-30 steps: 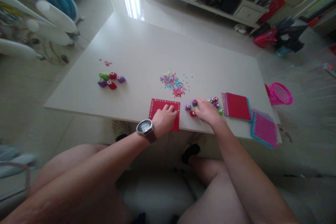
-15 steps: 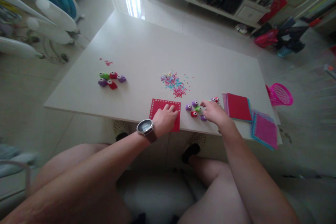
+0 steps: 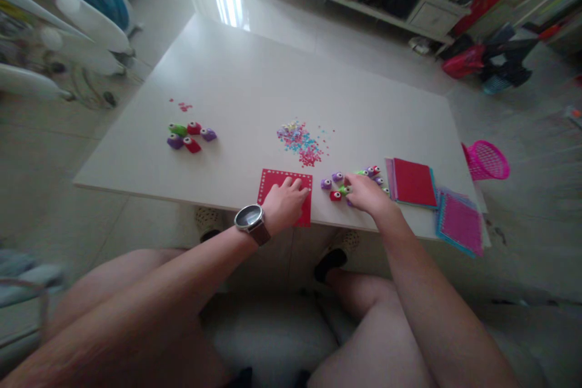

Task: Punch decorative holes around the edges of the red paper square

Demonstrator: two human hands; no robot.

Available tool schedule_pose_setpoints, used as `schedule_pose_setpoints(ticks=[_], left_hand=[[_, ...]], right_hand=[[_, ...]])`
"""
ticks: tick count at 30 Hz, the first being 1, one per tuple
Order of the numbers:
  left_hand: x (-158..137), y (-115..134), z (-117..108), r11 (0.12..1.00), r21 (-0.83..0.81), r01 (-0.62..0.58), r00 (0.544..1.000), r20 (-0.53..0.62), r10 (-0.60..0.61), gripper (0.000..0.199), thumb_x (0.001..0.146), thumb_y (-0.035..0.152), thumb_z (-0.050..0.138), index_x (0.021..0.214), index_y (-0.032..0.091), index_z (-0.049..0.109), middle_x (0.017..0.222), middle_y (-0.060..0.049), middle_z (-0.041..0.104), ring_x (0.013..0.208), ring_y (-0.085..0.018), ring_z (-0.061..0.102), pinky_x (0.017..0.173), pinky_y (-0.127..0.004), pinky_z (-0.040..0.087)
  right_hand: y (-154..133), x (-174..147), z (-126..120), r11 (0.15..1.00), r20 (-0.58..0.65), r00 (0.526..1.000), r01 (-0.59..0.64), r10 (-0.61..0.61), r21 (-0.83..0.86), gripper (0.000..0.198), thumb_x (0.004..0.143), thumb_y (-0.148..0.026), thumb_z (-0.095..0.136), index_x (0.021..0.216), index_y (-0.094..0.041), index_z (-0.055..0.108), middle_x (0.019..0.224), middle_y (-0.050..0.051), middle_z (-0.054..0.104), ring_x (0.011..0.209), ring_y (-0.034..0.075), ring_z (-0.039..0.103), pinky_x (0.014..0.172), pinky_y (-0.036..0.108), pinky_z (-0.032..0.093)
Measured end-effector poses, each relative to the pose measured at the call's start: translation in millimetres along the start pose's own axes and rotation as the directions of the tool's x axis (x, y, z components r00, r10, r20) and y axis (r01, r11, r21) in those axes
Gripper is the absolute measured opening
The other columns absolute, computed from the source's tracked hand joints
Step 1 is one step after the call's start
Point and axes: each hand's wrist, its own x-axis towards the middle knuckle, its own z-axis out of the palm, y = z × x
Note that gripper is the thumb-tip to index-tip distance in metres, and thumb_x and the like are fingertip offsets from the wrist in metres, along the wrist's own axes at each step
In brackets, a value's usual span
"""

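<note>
My left hand (image 3: 286, 201), with a watch on its wrist, lies with fingers spread on a red paper square (image 3: 270, 179). Small cut-outs run along the edges of the square, and my palm hides part of it. To the right, my right hand (image 3: 366, 194) is down among several small craft punches, its fingers curled and partly hidden. Right by its fingertips are a green punch (image 3: 344, 190) and a purple punch (image 3: 349, 202), the latter mostly covered. A red punch (image 3: 335, 196) and another purple punch (image 3: 326, 183) stand just left of them.
Colourful paper confetti (image 3: 300, 142) is heaped mid-table. More punches (image 3: 191, 144) stand at the left, near a few red bits (image 3: 184, 107). A red paper stack (image 3: 413, 183) and pink punched sheets (image 3: 461, 224) lie at the right. Beyond the edge is a pink basket (image 3: 488, 159).
My right hand has moved slightly left and down, over the purple punch that showed more fully before. My left hand stays on the red paper.
</note>
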Motion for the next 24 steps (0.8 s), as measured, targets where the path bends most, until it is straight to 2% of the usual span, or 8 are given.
schedule_pose_setpoints(ticks=[5, 9, 13, 16, 21, 24], left_hand=[[3, -1, -1, 1.000, -0.017, 0.008, 1.000, -0.009, -0.009, 0.033, 0.099, 0.022, 0.060, 0.131, 0.019, 0.066, 0.144, -0.018, 0.060, 0.135, -0.036, 0.055, 0.094, -0.049, 0.063], [3, -1, -1, 1.000, -0.024, 0.015, 1.000, -0.010, -0.015, 0.033, 0.099, 0.021, 0.060, 0.131, 0.020, 0.066, 0.143, -0.018, 0.061, 0.136, -0.036, 0.054, 0.094, -0.047, 0.063], [3, -4, 1, 1.000, -0.019, 0.006, 1.000, -0.028, -0.007, 0.033, 0.099, 0.021, 0.057, 0.131, 0.018, 0.066, 0.142, -0.017, 0.061, 0.133, -0.034, 0.055, 0.091, -0.044, 0.062], [6, -10, 4, 1.000, -0.018, 0.007, 0.998, -0.059, -0.009, 0.032, 0.100, 0.017, 0.051, 0.129, 0.017, 0.065, 0.137, -0.017, 0.063, 0.127, -0.032, 0.058, 0.093, -0.043, 0.060], [13, -23, 9, 0.995, -0.016, 0.095, 0.986, -0.135, -0.097, 0.038, 0.098, 0.015, 0.053, 0.136, 0.016, 0.060, 0.142, -0.018, 0.058, 0.130, -0.034, 0.055, 0.098, -0.046, 0.056], [14, -27, 7, 0.993, -0.009, 0.115, 0.985, -0.129, -0.115, 0.039, 0.096, 0.014, 0.056, 0.135, 0.017, 0.060, 0.143, -0.018, 0.058, 0.130, -0.034, 0.055, 0.101, -0.049, 0.053]], right_hand=[[-2, 5, 1, 0.999, -0.006, 1.000, 0.028, -0.027, 0.024, 0.039, 0.092, 0.001, 0.057, 0.126, -0.013, 0.071, 0.130, 0.018, 0.075, 0.121, 0.029, 0.070, 0.095, 0.030, 0.048], [0, 4, -2, 0.999, -0.028, 0.999, -0.022, 0.023, 0.036, 0.035, 0.091, -0.003, 0.057, 0.119, -0.015, 0.074, 0.119, 0.016, 0.078, 0.109, 0.029, 0.072, 0.083, 0.031, 0.047], [-1, -5, -8, 0.994, -0.120, 0.990, -0.059, 0.071, 0.095, 0.028, 0.094, -0.013, 0.061, 0.119, -0.015, 0.074, 0.107, 0.015, 0.079, 0.096, 0.028, 0.073, 0.074, 0.031, 0.045], [-10, -16, -11, 0.988, -0.170, 0.985, 0.017, 0.010, 0.155, 0.024, 0.094, -0.014, 0.064, 0.116, -0.015, 0.075, 0.110, 0.014, 0.078, 0.098, 0.026, 0.072, 0.078, 0.030, 0.046], [-34, -27, -7, 0.964, -0.118, 0.988, 0.123, -0.098, 0.234, 0.013, 0.094, -0.013, 0.069, 0.105, -0.014, 0.075, 0.110, 0.013, 0.078, 0.095, 0.022, 0.071, 0.084, 0.028, 0.048], [-43, -27, 2, 0.952, -0.127, 0.980, 0.183, -0.155, 0.247, 0.018, 0.095, -0.012, 0.068, 0.111, -0.015, 0.075, 0.111, 0.011, 0.077, 0.095, 0.022, 0.071, 0.085, 0.028, 0.048]])
